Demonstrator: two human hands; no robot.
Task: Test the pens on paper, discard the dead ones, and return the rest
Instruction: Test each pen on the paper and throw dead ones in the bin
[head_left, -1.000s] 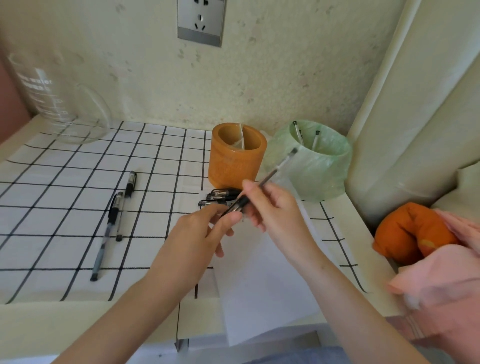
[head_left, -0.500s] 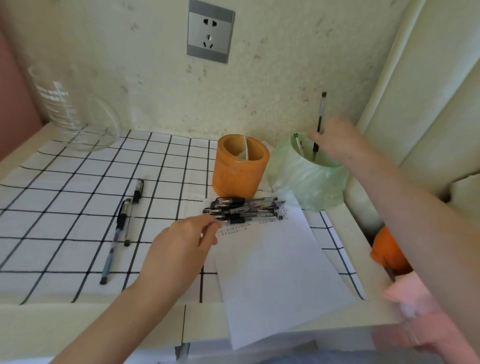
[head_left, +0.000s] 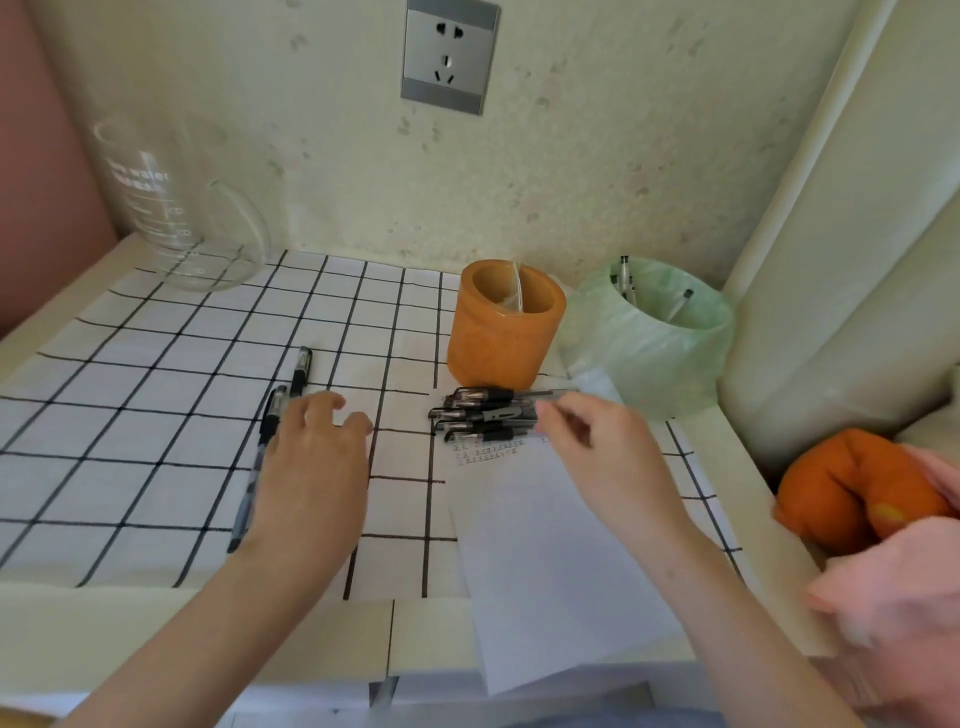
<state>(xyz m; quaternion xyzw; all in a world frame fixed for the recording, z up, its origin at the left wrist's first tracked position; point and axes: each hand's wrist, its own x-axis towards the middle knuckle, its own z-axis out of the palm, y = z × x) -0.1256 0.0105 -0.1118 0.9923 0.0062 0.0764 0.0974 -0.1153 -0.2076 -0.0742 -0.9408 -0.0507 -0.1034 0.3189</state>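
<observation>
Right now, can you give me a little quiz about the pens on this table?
1. True or false: the green-bagged bin has pens in it.
2. How many loose pens lie on the checked cloth by the left hand? A one, B two, C five.
3. Fill in: the right hand reaches the pen pile, which lies at the top of the ____.
Key: 1 true. 2 B. 3 paper.

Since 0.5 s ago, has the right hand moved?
Yes. The right hand has left the rim of the green-bagged bin and come down, nearer the person, to the pen pile in front of the orange pen holder.
</observation>
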